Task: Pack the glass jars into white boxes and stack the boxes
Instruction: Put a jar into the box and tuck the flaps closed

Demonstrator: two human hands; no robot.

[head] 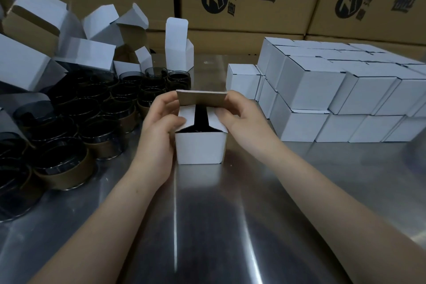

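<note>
A small white box [200, 148] stands on the steel table in front of me, its two side flaps folded in and its top lid [201, 98] raised, brown side toward me. A dark glass jar shows through the gap between the flaps. My left hand [159, 127] grips the box's left side, thumb on the left flap and fingers at the lid's left corner. My right hand [239, 112] pinches the lid's right corner, thumb on the right flap. Several dark glass jars [76, 131] with brown bands crowd the table at the left.
Closed white boxes [322, 90] are stacked two high at the right. Open empty white boxes [87, 53] lie piled at the back left, one standing upright [177, 53]. Large brown cartons [242, 7] form a wall behind. Bare steel table [219, 226] lies near me.
</note>
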